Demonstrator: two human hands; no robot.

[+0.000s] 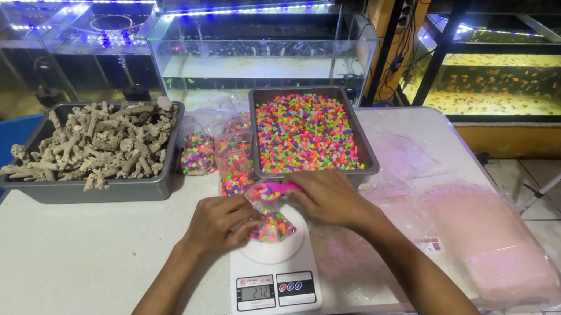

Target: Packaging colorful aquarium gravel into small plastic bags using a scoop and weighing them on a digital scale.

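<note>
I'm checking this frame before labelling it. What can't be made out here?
- Head view: the scale platform is mostly hidden by the small bag of coloured gravel and both hands.
- Right hand: its fingers cover most of the pink scoop.
- Left hand: its fingertips are tucked behind the bag.
- Grey tray of coral pieces: its depth is hidden by the pile.

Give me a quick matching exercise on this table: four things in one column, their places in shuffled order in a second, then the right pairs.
Things
1. tray of coloured gravel
2. tray of coral pieces
3. small bag of gravel
4. stack of clear bags

Places
A. far left of the table
B. on the white kitchen scale, held by the left hand and right hand
C. right end of the table
D. back of the table, just beyond the scale

Pairs: 1-D, 2-A, 3-B, 4-C
</note>
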